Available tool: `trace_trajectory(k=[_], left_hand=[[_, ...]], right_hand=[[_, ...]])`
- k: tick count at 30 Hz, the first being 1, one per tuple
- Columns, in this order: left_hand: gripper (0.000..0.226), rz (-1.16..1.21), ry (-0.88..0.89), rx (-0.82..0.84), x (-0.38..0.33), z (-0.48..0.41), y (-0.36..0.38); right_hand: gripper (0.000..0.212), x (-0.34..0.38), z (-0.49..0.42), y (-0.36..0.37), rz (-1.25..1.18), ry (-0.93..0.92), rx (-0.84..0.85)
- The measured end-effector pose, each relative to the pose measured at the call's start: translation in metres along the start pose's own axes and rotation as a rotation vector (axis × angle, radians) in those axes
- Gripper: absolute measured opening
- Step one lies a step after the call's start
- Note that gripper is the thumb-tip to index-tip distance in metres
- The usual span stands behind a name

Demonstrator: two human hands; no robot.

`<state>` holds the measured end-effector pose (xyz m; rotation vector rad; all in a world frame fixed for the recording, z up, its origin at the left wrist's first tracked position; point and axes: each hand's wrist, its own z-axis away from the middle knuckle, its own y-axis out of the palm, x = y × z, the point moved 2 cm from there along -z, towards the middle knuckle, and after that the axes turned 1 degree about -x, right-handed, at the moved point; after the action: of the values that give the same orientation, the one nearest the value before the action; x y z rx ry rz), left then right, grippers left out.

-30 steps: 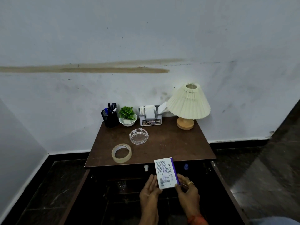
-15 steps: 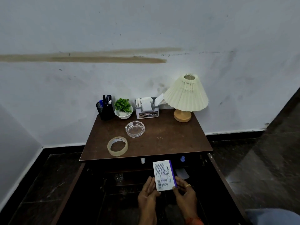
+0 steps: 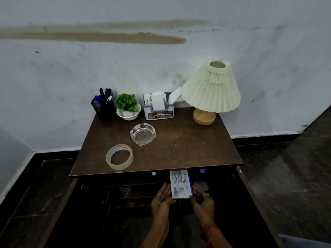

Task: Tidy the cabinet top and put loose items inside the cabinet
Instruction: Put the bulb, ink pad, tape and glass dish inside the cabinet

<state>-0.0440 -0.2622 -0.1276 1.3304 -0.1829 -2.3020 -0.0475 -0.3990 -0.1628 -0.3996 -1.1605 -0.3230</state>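
A small white box with a purple edge is held between both hands just below the front edge of the brown cabinet top, its upper end slipping under that edge. My left hand presses its left side and my right hand grips its right side. On the top lie a roll of clear tape near the front left and a glass ashtray in the middle. The cabinet interior below is dark; a white card lies inside.
Along the wall stand a black pen holder, a small potted plant, a grey napkin holder and a pleated lamp. Both cabinet doors hang open on either side of my arms.
The box has moved forward and into the cabinet opening, its top edge now under the cabinet top. The view has come closer and lower.
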Motion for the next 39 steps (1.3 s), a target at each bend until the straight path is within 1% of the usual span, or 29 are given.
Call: trace_trajectory(k=[5, 8, 10, 12, 15, 16, 18, 20, 21, 23, 24, 25, 26, 28, 31, 33, 35, 36, 39], left_hand=[[0.065, -0.023, -0.035, -0.025, 0.002, -0.034, 0.009], [0.06, -0.002, -0.063, -0.059, 0.005, -0.055, 0.014], [0.051, -0.022, -0.049, -0.074, 0.005, -0.065, 0.018], [0.042, -0.049, -0.051, -0.089, 0.008, -0.077, 0.021], [0.023, -0.138, -0.102, -0.12, 0.014, -0.093, 0.019], [0.021, -0.177, -0.129, -0.147, 0.015, -0.096, 0.019], [0.03, -0.178, -0.189, -0.207, 0.019, -0.104, 0.018], [0.034, -0.146, -0.187, -0.206, 0.018, -0.108, 0.021], [0.037, -0.153, -0.176, -0.197, 0.017, -0.11, 0.022], [0.043, -0.176, -0.162, -0.194, 0.019, -0.119, 0.023], [0.036, -0.188, -0.156, -0.193, 0.018, -0.121, 0.024], [0.022, -0.192, -0.156, -0.194, 0.018, -0.121, 0.024], [0.015, -0.193, -0.156, -0.197, 0.016, -0.122, 0.025], [0.025, -0.212, -0.145, -0.206, 0.013, -0.12, 0.026], [0.028, -0.193, -0.128, -0.21, 0.007, -0.11, 0.027], [0.027, -0.129, -0.136, -0.23, 0.005, -0.099, 0.024], [0.017, -0.081, -0.102, -0.193, 0.002, -0.086, 0.022], [0.023, -0.068, -0.08, -0.148, -0.001, -0.079, 0.02], [0.057, -0.015, -0.075, -0.056, -0.006, -0.066, 0.01]], right_hand=[[0.036, -0.005, -0.033, 0.011, 0.024, 0.041, -0.008], [0.035, -0.006, -0.052, 0.018, -0.008, 0.088, -0.016], [0.035, -0.007, -0.064, 0.024, -0.023, 0.117, -0.029], [0.036, -0.008, -0.075, 0.029, 0.013, 0.112, -0.039], [0.032, -0.012, -0.089, 0.034, 0.081, 0.108, -0.054], [0.029, -0.015, -0.094, 0.035, 0.084, 0.123, -0.066], [0.021, -0.022, -0.101, 0.037, 0.096, 0.157, -0.087], [0.015, -0.031, -0.105, 0.039, 0.156, 0.151, -0.075], [0.014, -0.032, -0.106, 0.039, 0.178, 0.142, -0.071], [0.021, -0.027, -0.106, 0.04, 0.215, 0.133, -0.056], [0.025, -0.022, -0.104, 0.04, 0.228, 0.132, -0.05], [0.028, -0.019, -0.103, 0.04, 0.246, 0.134, -0.042], [0.029, -0.017, -0.103, 0.041, 0.262, 0.133, -0.036], [0.032, -0.013, -0.099, 0.041, 0.268, 0.135, -0.019], [0.039, -0.009, -0.091, 0.04, 0.225, 0.124, -0.015], [0.043, -0.007, -0.083, 0.038, 0.182, 0.124, -0.017], [0.046, -0.01, -0.075, 0.035, 0.146, 0.114, -0.026], [0.048, -0.011, -0.07, 0.034, 0.136, 0.104, -0.019], [0.051, -0.013, -0.053, 0.033, 0.126, 0.102, 0.027]])
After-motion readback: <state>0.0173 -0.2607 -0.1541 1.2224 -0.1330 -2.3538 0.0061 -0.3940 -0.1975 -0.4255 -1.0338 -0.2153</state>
